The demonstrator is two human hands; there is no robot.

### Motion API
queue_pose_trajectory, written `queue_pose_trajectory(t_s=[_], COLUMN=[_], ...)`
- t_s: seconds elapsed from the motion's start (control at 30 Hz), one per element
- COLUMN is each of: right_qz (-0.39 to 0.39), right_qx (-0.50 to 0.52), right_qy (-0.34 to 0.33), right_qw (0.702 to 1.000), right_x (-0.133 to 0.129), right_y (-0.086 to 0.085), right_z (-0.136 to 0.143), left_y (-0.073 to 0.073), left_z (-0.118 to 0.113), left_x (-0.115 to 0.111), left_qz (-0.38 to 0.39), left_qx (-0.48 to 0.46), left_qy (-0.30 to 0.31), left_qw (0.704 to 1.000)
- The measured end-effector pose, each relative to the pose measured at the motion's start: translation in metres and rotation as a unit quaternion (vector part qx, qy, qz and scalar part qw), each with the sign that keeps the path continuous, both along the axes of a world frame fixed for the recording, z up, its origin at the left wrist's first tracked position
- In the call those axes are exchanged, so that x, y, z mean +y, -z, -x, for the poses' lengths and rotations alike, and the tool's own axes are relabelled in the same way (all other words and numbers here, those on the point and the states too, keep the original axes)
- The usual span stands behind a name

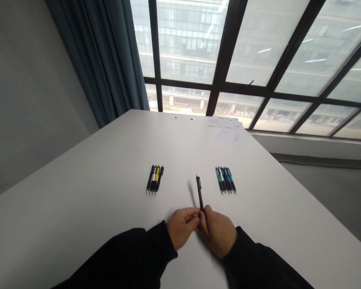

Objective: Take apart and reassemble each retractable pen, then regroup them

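Near the front of the white table (180, 152), my right hand (219, 230) is closed round the lower part of a black click pen (200, 192). The pen points away from me, its silver button end up and its clip on the right. My left hand (182, 226) is closed in a pinch against the right fingers, by the pen's lower end. What the left fingertips hold is hidden, and so is the pen's tip.
Several pens (155, 180), black, white and yellow, lie side by side to the left. Another row of pens (225, 180), green, white, black and blue, lies to the right. Papers (224, 122) rest at the table's far end, before windows (192, 44) and a blue curtain (108, 52).
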State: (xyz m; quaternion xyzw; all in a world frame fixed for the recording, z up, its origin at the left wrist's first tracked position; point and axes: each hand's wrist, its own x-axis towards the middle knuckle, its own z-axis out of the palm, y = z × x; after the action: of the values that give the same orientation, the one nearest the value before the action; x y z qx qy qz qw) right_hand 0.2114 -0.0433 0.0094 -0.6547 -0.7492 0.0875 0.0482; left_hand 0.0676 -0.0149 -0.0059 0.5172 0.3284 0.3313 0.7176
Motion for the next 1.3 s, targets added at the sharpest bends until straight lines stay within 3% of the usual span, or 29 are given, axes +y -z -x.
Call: queue_pose_trajectory(t_s=[0.13, 0.33, 0.53, 0.67, 0.77, 0.83, 0.9, 0.97, 1.03, 1.13, 1.3], right_qz=[-0.031, -0.066, -0.06, -0.054, -0.039, -0.029, -0.024, -0.021, -0.016, -0.004, 0.021], right_qx=[-0.011, -0.093, -0.111, -0.106, -0.103, -0.103, -0.103, -0.105, -0.106, -0.105, -0.115], right_qy=[-0.018, 0.099, 0.16, 0.16, 0.163, 0.169, 0.176, 0.181, 0.186, 0.188, 0.16], right_qw=[0.999, 0.988, 0.979, 0.98, 0.98, 0.98, 0.979, 0.978, 0.977, 0.976, 0.98], right_x=[0.0, 0.027, 0.048, 0.05, 0.051, 0.052, 0.053, 0.054, 0.055, 0.056, 0.052], right_y=[0.005, 0.006, 0.008, 0.01, 0.009, 0.008, 0.007, 0.006, 0.004, 0.003, 0.002], right_z=[0.0, -0.014, -0.026, -0.031, -0.034, -0.036, -0.037, -0.037, -0.037, -0.038, -0.045], left_y=[0.0, 0.007, 0.012, 0.013, 0.014, 0.013, 0.013, 0.012, 0.011, 0.011, 0.007], left_z=[-0.001, -0.005, -0.006, -0.004, 0.009, 0.027, 0.048, 0.069, 0.085, 0.097, 0.1], left_x=[0.002, 0.005, 0.006, 0.003, 0.007, 0.018, 0.033, 0.05, 0.063, 0.074, 0.074], left_qz=[0.037, 0.084, 0.056, 0.025, -0.099, -0.288, -0.453, -0.521, -0.523, -0.498, -0.454], left_qx=[-0.015, -0.006, 0.015, 0.016, 0.091, 0.2, 0.297, 0.4, 0.494, 0.569, 0.611], left_qy=[-0.019, -0.088, -0.071, -0.045, -0.049, -0.095, -0.15, -0.205, -0.237, -0.235, -0.231], left_qw=[0.999, 0.993, 0.996, 0.999, 0.99, 0.932, 0.827, 0.726, 0.653, 0.611, 0.606])
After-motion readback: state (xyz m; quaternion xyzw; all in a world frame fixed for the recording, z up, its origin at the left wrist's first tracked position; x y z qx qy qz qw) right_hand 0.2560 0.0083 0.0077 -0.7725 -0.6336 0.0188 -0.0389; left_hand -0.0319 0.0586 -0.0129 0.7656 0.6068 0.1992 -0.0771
